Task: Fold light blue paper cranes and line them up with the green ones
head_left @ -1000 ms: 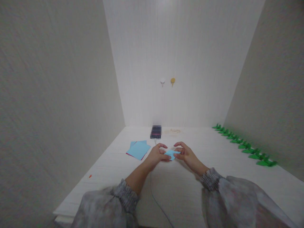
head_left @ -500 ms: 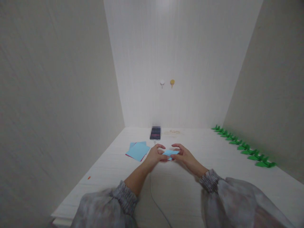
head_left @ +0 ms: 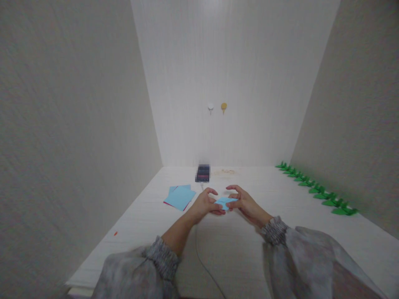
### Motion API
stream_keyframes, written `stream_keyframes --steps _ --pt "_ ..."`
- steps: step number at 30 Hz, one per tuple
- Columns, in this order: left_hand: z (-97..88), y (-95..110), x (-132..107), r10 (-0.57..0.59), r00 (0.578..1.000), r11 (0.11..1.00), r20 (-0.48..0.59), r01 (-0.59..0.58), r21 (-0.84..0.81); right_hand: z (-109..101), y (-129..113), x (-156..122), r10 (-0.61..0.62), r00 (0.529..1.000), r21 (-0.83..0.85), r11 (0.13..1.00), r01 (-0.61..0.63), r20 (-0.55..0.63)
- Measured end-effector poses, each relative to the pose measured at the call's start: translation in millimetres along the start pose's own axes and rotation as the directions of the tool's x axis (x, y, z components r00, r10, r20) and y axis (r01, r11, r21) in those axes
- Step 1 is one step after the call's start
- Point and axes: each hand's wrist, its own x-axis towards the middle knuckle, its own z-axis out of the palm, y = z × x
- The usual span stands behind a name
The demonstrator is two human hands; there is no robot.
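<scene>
Both my hands pinch a small folded piece of light blue paper (head_left: 225, 202) just above the white tabletop (head_left: 280, 232). My left hand (head_left: 205, 202) grips its left side with curled fingers. From the other side, my right hand (head_left: 243, 202) holds its right end between thumb and fingers. A stack of light blue paper sheets (head_left: 180, 197) with a red edge showing lies to the left of my left hand.
Several green folded paper shapes (head_left: 314, 189) stand in a row along the right wall. A dark device (head_left: 203, 173) sits near the back wall, with a thin cable (head_left: 202, 261) running toward me. Two small hooks (head_left: 217, 107) hang on the back wall. A tiny red scrap (head_left: 115, 233) lies at left.
My hands have stayed together on the folded blue paper, with small shifts of the fingers. The view has drifted slightly.
</scene>
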Motion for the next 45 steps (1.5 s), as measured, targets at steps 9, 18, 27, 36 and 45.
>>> stream_keyframes --steps 9,18,27,36,45 --pt "-1.6 0 -4 -0.047 0.995 0.998 0.085 0.05 -0.04 1 -8 -3 0.044 0.999 0.011 0.999 -0.044 0.025" --pt "-5.1 -7 4 0.021 1.0 0.998 -0.006 -0.021 0.062 5 2 0 0.049 0.999 -0.008 0.999 -0.049 0.018" --pt "-1.3 -4 6 0.028 0.993 0.991 -0.115 -0.012 0.134 9 1 0 0.013 1.0 -0.068 0.998 -0.014 -0.002" --pt "1.8 0 3 -0.001 0.998 0.992 -0.06 0.008 0.122 8 -2 -1 0.061 0.995 -0.06 0.997 -0.056 0.083" --pt "-3.9 0 2 -0.024 0.999 0.995 -0.03 0.027 0.096 -1 -6 -3 0.085 0.987 -0.095 0.993 -0.072 0.138"
